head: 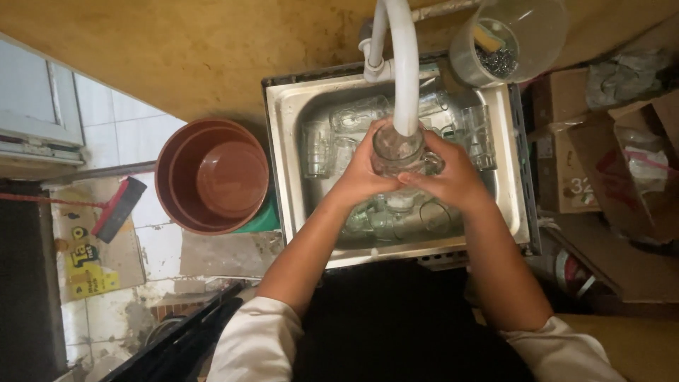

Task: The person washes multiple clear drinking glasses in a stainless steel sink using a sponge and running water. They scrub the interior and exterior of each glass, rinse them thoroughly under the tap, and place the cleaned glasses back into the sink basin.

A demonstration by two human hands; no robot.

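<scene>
A clear glass mug (396,150) sits between both my hands under the end of a white tap hose (404,71), over a steel sink (290,141). My left hand (361,177) wraps its left side. My right hand (453,173) grips the side with the handle. Several more glass mugs (318,145) lie in the sink beneath and around my hands, some partly hidden by them.
A brown plastic bucket (212,177) stands left of the sink on a tiled floor. A clear container (506,39) holding a steel scourer and a sponge sits at the sink's far right corner. Cardboard boxes (566,148) are stacked on the right. A red-handled brush (117,209) lies far left.
</scene>
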